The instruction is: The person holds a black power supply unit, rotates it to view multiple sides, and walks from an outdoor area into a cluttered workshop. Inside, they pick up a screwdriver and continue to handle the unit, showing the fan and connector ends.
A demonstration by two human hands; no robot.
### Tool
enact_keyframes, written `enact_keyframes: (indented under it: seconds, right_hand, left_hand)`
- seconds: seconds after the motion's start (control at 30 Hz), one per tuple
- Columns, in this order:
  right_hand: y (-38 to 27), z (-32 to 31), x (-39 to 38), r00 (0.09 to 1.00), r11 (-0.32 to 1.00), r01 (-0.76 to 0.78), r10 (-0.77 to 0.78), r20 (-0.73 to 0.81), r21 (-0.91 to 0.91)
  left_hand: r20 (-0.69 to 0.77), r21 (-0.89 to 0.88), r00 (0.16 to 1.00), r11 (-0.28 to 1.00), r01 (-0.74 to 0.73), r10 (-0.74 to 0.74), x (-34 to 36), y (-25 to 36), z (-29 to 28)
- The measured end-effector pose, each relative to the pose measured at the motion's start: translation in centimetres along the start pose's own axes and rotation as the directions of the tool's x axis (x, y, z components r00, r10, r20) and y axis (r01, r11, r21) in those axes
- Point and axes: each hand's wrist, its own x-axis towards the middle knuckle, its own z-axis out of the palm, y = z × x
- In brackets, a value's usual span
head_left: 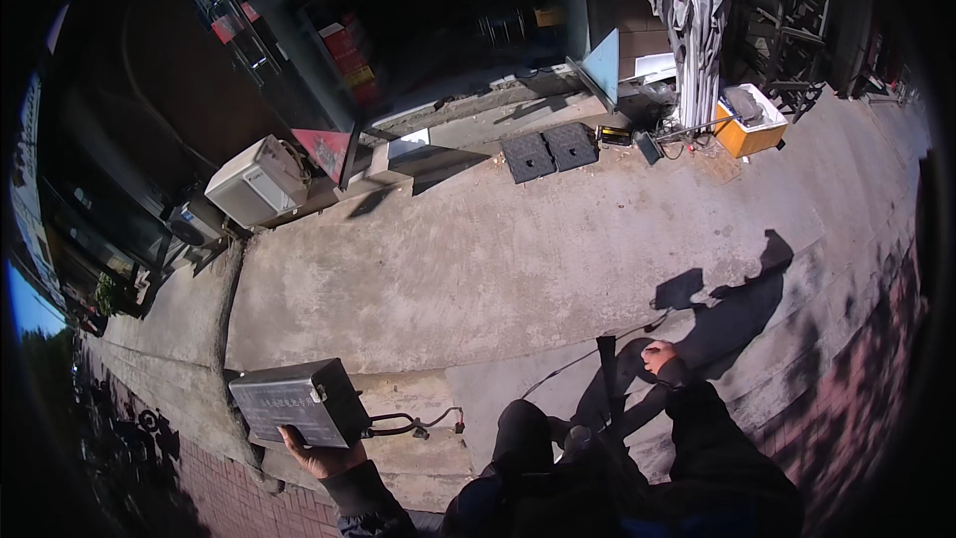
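My left hand [324, 455] grips a dark grey box-shaped battery pack [289, 406] from below. The thumb presses on its printed front and the other fingers are hidden. From the pack's right end comes a black cable [403, 423] with a small connector [458, 420] hanging at its end. To the right, my right hand [658, 356] hovers in front of my body, its fingers curled in and nothing visible in them. Below, my dark-clothed knees show between the two arms.
Concrete pavement [448, 259] bears my shadow. Two black slabs [550, 151] lie near the doorway step. A yellow and white box [749, 125] stands beside a folded, wrapped umbrella [694, 50]. An air-conditioner unit [259, 184] and a red triangular panel [327, 151] line the left wall.
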Motion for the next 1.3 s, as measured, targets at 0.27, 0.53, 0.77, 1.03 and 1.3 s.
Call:
enact_keyframes:
  seconds: [0.27, 0.53, 0.77, 1.03, 1.3]
  right_hand:
    - [-32.5, 10.9, 13.7, 0.86, 0.815, 0.503, -0.439, 0.259, -0.288]
    - [-24.4, -5.3, 20.7, 0.917, 0.753, -0.1, 0.324, 0.234, -0.651]
    - [-23.5, -10.1, 23.3, 0.793, 0.609, -0.349, 0.597, 0.122, -0.712]
    - [-34.9, -4.3, 43.8, 0.841, 0.83, -0.434, 0.513, 0.174, -0.351]
    - [-52.5, 0.7, 70.2, 0.879, 0.934, -0.336, 0.263, 0.399, 0.123]
  left_hand:
    - [-0.174, -0.194, 0.982, 0.98, 0.045, -0.079, 13.8, -8.9, 8.3]
    - [-0.209, -0.421, 0.937, 0.891, 0.172, -0.279, 26.6, -11.1, 20.2]
    - [-0.173, -0.369, 0.97, 0.924, 0.099, -0.173, 38.0, -16.5, 28.7]
    - [-0.238, -0.239, 0.971, 0.971, -0.026, -0.032, 50.8, -22.6, 40.8]
    - [-0.225, -0.143, 0.973, 0.987, -0.076, 0.042, 65.2, -31.2, 45.1]
